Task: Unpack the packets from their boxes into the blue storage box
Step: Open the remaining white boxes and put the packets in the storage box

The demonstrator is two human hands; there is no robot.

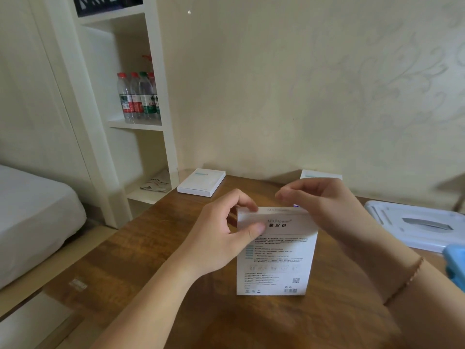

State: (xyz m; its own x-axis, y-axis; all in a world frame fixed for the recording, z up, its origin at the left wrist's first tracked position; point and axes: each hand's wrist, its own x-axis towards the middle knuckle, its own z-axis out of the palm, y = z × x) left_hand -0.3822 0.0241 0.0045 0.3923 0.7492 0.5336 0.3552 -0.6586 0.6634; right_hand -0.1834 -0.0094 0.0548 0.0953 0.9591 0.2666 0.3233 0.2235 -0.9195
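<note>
— So, where do you stand with the unpacking?

— Early, by the look of it. Start with the wooden table (151, 248) filling the lower frame. At the right edge lies a white lid (412, 225), and below it, only a sliver of the blue storage box (455, 263) shows; you can't see inside it, so whether any packets are in yet can't be told.

— And the boxes?

— Your white box (275, 255) stands upright at lower centre, apparently not yet opened. Your left hand (221, 235) grips its upper left corner, thumb on the printed face. Your right hand (324, 205) has curled fingers at the top edge, seemingly working the flap; whether it actually pinches it can't be told.

— Anything waiting?

— Two more: a flat white box (201, 182) at the table's far left corner, and another box (320, 174) peeking above your right hand. No packets are in sight, so all three likely remain.
</note>
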